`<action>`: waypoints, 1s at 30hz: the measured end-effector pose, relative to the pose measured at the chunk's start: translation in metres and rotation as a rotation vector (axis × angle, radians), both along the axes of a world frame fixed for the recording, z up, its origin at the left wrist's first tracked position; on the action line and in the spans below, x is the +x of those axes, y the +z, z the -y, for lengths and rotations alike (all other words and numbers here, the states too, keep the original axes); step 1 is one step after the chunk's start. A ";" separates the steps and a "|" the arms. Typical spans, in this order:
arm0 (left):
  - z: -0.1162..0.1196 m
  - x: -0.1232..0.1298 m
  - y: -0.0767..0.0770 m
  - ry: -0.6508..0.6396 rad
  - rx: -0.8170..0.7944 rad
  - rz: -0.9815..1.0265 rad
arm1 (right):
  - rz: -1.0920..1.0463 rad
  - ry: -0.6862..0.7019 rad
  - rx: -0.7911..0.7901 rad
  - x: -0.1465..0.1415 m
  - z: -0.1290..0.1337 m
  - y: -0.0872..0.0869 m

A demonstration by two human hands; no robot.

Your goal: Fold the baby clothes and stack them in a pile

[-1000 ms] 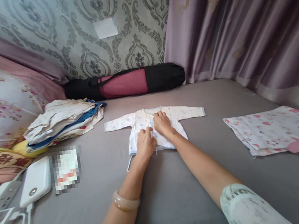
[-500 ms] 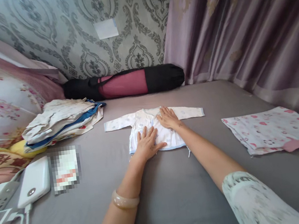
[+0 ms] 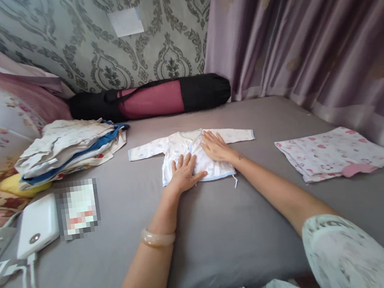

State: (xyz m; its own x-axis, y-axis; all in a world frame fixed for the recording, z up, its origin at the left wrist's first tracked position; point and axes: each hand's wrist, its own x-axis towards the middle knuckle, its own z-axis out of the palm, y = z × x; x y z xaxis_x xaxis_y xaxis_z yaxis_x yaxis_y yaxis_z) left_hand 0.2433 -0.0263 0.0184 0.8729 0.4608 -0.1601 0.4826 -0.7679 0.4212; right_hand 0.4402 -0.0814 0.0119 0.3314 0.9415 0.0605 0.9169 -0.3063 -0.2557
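1. My left hand (image 3: 181, 176) and right hand (image 3: 218, 147) lie open, palms down on the shirt (image 3: 212, 168), gripping nothing; it's spread on the bed (image 3: 225, 234), sleeves out.
2. If I push unevenly, the thin front could bunch or skew.
3. A finger could snag the loose tie (image 3: 235, 181) and drag the hem.
4. Stack (image 3: 67, 139), power bank (image 3: 35, 221) and cords (image 3: 36, 287) sit left, cloth (image 3: 335, 153) right, bag (image 3: 151, 100) behind; none blocks me.

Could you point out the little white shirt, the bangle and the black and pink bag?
Little white shirt (image 3: 150, 149): head view, its left-side sleeve.
Bangle (image 3: 157, 238): head view, its band.
Bag (image 3: 151, 101): head view, pink middle.
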 end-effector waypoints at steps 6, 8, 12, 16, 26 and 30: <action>0.000 0.004 -0.004 0.018 0.037 -0.041 | 0.016 0.043 -0.101 -0.031 0.042 -0.008; 0.000 0.005 -0.005 0.026 0.051 -0.067 | 0.029 0.042 -0.101 -0.034 0.045 -0.011; 0.000 0.005 -0.006 0.045 0.080 -0.072 | 0.036 0.067 -0.097 -0.031 0.049 -0.010; 0.000 0.004 -0.008 0.026 0.103 -0.058 | 0.053 0.022 -0.087 -0.026 0.062 -0.007; 0.001 0.001 -0.009 0.032 0.092 -0.024 | 0.041 -0.062 -0.143 -0.024 0.072 -0.007; 0.001 0.000 -0.009 0.027 0.107 -0.007 | 0.038 -0.061 -0.151 -0.022 0.074 -0.004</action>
State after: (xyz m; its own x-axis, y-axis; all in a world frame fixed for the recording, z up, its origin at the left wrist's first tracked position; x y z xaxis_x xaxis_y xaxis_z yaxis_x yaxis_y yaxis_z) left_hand 0.2434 -0.0274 0.0096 0.8590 0.4989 -0.1152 0.5065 -0.7948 0.3342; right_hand 0.4186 -0.1551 0.0075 0.3880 0.9193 -0.0663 0.9039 -0.3936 -0.1677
